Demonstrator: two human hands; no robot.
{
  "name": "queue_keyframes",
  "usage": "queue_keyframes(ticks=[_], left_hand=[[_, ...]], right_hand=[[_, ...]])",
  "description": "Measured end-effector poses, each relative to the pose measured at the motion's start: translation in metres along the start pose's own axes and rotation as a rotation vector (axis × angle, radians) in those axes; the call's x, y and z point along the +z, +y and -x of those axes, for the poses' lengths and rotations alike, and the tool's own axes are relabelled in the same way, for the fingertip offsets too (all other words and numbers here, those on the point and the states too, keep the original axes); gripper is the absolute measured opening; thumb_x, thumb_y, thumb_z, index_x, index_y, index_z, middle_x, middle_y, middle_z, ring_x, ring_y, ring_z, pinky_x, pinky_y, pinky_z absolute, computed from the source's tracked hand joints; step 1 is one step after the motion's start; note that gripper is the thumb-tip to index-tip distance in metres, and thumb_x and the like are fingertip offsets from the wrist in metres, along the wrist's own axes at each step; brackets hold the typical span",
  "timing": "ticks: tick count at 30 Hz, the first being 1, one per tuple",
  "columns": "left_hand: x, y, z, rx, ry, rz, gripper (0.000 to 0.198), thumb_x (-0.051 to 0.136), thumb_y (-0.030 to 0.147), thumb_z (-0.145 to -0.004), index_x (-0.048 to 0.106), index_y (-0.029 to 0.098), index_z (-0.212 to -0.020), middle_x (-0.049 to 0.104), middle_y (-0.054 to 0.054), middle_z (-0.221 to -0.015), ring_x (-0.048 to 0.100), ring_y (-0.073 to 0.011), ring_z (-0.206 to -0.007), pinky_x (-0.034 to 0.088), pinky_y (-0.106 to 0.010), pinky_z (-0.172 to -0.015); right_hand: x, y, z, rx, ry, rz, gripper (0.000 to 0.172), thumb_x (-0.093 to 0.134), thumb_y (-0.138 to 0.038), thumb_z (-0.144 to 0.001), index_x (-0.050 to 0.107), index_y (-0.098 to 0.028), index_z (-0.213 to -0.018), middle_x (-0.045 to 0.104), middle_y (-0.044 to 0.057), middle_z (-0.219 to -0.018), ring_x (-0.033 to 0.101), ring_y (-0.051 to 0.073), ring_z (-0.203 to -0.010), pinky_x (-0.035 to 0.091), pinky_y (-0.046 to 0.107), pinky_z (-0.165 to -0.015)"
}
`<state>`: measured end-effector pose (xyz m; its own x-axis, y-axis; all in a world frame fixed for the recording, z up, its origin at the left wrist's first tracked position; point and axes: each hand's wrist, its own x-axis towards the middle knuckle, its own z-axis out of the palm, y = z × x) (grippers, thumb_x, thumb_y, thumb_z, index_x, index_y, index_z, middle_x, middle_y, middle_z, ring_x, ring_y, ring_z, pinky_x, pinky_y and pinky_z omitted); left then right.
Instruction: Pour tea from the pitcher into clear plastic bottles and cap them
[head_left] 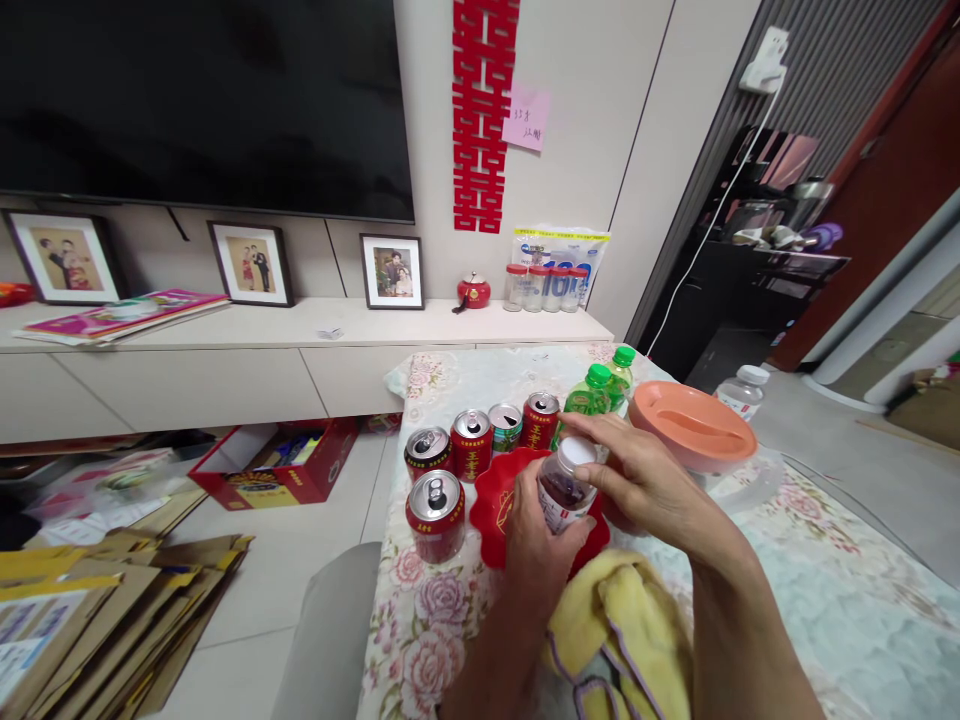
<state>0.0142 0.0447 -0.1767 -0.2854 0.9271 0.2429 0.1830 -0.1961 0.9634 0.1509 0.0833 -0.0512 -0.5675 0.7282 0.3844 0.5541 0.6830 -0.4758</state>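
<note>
My left hand is wrapped around a clear plastic bottle with dark contents and a printed label, tilted slightly. The bottle's white cap is between the thumb and fingers of my right hand. Beneath the bottle lies a red scalloped plate, partly covered by my hands. A crumpled yellow cloth is on the table close to my wrists. Left of the plate stand several drink cans, among them a red can nearest me.
Green-capped bottles stand behind my right hand. Farther right are an orange-lidded container and another white-capped bottle. The table has a floral cloth. Beyond it, a white cabinet carries photo frames and jars. Flattened cardboard lies on the floor.
</note>
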Motion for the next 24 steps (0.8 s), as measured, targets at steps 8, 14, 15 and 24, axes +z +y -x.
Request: queue_keyframes(ticks=[8,14,15,24], left_hand=[[0.0005,-0.0019,0.0004,-0.007,-0.013,0.001,0.071,0.078,0.019,-0.067,0.056,0.024,-0.133,0.068,-0.013,-0.134,0.063,-0.0343,-0.126,0.050,-0.052,-0.106],[-0.0004,-0.0006,0.0004,-0.005,-0.007,-0.005,0.070,0.080,0.020,-0.067,0.058,0.026,-0.132,0.070,-0.010,-0.132,0.065,-0.0316,-0.123,0.051,-0.049,-0.105],[-0.0003,-0.0007,0.0003,-0.008,-0.007,-0.007,0.070,0.080,0.020,-0.066,0.058,0.026,-0.132,0.070,-0.010,-0.132,0.066,-0.0316,-0.122,0.052,-0.049,-0.105],[-0.0004,0.0004,0.0015,0.003,-0.011,0.002,0.071,0.079,0.017,-0.066,0.056,0.024,-0.134,0.069,-0.011,-0.134,0.065,-0.0344,-0.125,0.051,-0.052,-0.106]], right_hand=[[-0.0013,-0.0035,-0.0016,0.080,-0.003,0.030,0.049,0.064,-0.035,-0.096,0.062,-0.024,-0.144,0.073,0.009,-0.134,0.068,0.029,-0.120,0.054,0.045,-0.102],[-0.0012,-0.0041,0.0008,-0.007,0.000,0.060,0.049,0.055,-0.026,-0.101,0.058,-0.030,-0.149,0.072,0.007,-0.140,0.068,0.027,-0.125,0.055,0.047,-0.105],[-0.0011,-0.0034,0.0010,-0.026,-0.002,0.055,0.049,0.054,-0.025,-0.101,0.057,-0.030,-0.150,0.071,0.007,-0.141,0.067,0.027,-0.126,0.055,0.047,-0.105],[-0.0039,0.0005,0.0024,0.004,-0.047,-0.039,0.049,0.058,-0.027,-0.100,0.057,-0.027,-0.149,0.066,0.007,-0.149,0.063,0.027,-0.134,0.051,0.045,-0.111]])
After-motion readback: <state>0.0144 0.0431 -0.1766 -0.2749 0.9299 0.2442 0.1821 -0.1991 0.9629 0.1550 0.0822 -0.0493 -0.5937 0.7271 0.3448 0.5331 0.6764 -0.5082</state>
